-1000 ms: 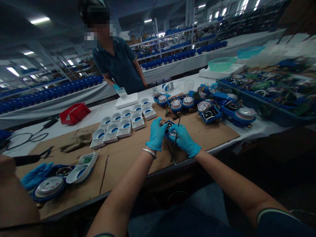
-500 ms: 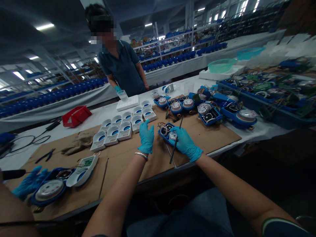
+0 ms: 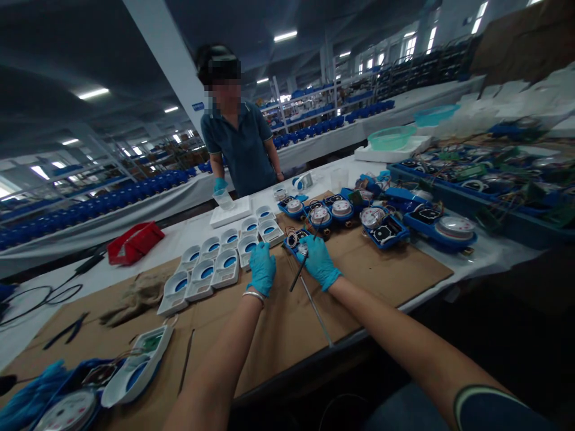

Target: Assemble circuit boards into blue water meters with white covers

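Note:
Both my hands wear blue gloves over a sheet of cardboard (image 3: 368,281) on the bench. My right hand (image 3: 318,261) is closed round a thin dark tool (image 3: 302,263) and rests against an open blue meter body (image 3: 294,240) with wires showing. My left hand (image 3: 262,269) hovers just left of it, fingers loosely together and holding nothing, right beside the nearest of several white meter covers (image 3: 226,266) set in rows. A thin metal rod (image 3: 317,312) lies on the cardboard below my right hand.
A person in a dark polo (image 3: 242,149) stands across the bench, holding a clear cup (image 3: 223,198). More blue meters (image 3: 342,209) crowd the right side, with a blue tray (image 3: 471,203) of parts. A red bin (image 3: 133,240), pliers (image 3: 63,331) and a co-worker's gloved hand (image 3: 27,401) are at left.
The view has swung up and left. My left hand has let go of the meter body and moved left toward the white covers. My right hand stays on the meter with the tool.

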Motion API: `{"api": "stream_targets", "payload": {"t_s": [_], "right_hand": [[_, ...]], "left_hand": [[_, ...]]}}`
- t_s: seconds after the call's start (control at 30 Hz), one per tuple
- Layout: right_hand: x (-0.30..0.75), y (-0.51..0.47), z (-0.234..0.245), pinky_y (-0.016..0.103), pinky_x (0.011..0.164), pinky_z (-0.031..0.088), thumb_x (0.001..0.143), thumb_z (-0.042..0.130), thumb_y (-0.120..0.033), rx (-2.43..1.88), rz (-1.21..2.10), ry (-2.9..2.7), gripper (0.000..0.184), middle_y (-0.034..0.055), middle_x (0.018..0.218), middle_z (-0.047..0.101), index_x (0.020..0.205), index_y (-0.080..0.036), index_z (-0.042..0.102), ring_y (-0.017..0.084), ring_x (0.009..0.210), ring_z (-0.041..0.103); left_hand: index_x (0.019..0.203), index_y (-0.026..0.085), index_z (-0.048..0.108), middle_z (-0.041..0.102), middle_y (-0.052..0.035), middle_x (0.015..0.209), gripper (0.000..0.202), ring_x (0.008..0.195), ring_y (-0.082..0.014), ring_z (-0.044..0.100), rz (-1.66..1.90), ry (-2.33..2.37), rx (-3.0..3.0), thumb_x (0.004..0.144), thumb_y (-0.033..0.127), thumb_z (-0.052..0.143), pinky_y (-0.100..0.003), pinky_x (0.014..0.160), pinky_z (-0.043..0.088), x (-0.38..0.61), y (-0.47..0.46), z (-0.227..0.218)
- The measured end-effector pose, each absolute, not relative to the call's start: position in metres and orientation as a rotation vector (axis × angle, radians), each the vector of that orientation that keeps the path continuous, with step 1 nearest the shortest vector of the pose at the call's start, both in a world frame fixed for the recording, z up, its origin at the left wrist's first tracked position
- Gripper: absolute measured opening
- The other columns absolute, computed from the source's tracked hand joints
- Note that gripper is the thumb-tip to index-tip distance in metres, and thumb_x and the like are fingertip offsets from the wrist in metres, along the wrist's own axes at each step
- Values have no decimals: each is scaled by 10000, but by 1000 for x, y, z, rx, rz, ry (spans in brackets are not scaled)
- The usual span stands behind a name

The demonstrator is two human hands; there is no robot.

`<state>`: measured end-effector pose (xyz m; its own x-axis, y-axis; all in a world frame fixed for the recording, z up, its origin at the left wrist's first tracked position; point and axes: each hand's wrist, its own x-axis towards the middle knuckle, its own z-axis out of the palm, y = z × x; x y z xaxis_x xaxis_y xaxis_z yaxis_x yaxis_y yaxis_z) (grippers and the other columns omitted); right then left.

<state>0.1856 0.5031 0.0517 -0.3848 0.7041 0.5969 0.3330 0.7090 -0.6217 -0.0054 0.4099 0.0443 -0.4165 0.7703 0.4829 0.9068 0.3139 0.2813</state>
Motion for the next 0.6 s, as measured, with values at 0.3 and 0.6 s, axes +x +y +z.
{"api": "stream_targets", "payload": {"t_s": [0.3,0.6], "right_hand": [[132,558,63,415,928,422,931,551,-312,-1046,437,-2096,226,200,1113,601,1045,-127,612,305,1050,511],[104,588,58,423,941,417,938,546,-331,-1085,417,-2130,269,206,1131,594,1092,-114,588,297,1069,498]], "left_hand": [[1320,163,541,515,-168,1408,488,1341,-326,459,-771,-2334,-1591,840,234,491,-501,1150,335,-1,401,22],[1314,183,554,524,-158,1417,448,1348,-319,464,-733,-2333,-1670,879,245,467,-509,1157,334,13,385,20]]}}
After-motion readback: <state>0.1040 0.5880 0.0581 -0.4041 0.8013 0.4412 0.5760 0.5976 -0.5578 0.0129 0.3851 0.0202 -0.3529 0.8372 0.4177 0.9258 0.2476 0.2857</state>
